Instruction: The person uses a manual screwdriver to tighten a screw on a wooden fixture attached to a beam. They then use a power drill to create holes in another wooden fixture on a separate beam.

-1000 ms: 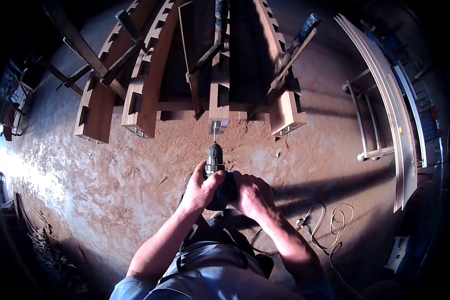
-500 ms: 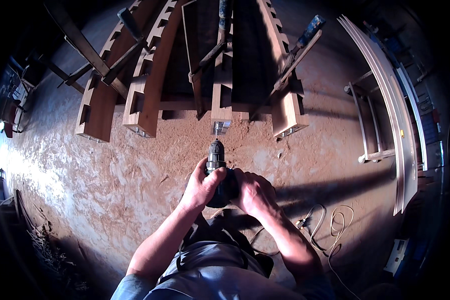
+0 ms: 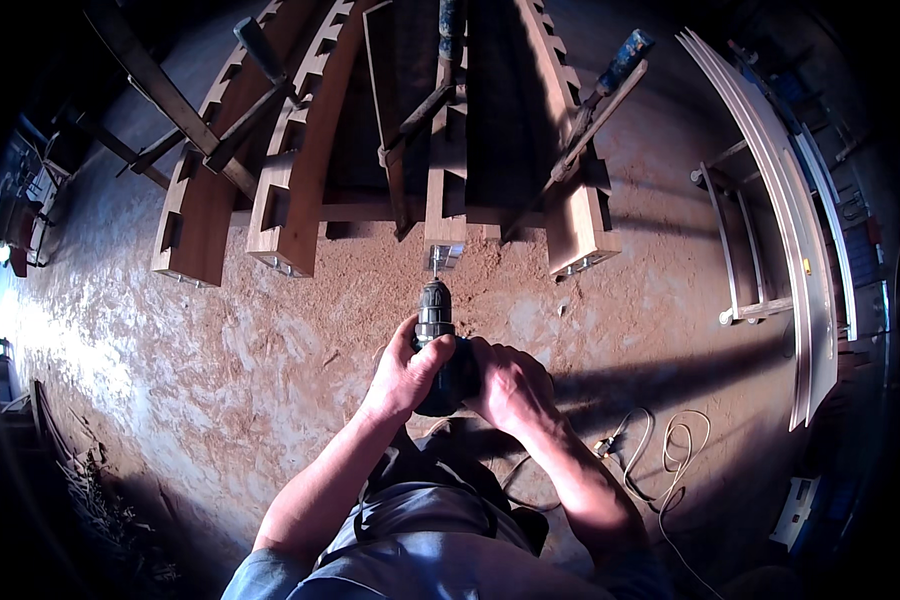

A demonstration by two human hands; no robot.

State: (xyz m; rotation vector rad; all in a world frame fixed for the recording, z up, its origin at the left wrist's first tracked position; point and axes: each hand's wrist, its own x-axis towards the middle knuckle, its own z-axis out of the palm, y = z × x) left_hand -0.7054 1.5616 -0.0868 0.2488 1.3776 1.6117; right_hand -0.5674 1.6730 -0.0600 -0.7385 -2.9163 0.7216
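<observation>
A dark cordless drill [image 3: 436, 312] points away from me, gripped by both hands. My left hand [image 3: 412, 368] wraps its left side behind the chuck, thumb over the top. My right hand [image 3: 507, 380] closes around the rear and right side; the handle is hidden beneath. The drill's thin bit meets a shiny metal plate [image 3: 444, 257] on the near end of the middle notched wooden beam [image 3: 444, 215]. How deep the bit sits, I cannot tell. A bar clamp [image 3: 417, 122] with a blue handle is fixed at that beam.
Two notched beams [image 3: 288, 225] stand on the left and another beam [image 3: 580, 235] on the right, each with hardware on its end. More clamps [image 3: 600, 95] stick up from them. Sawdust covers the floor [image 3: 360, 280]. A cable [image 3: 680, 450] coils at right, near long pale boards [image 3: 805, 270].
Almost nothing differs. The whole view has shifted very slightly, while the drill and both hands keep their place at the middle beam.
</observation>
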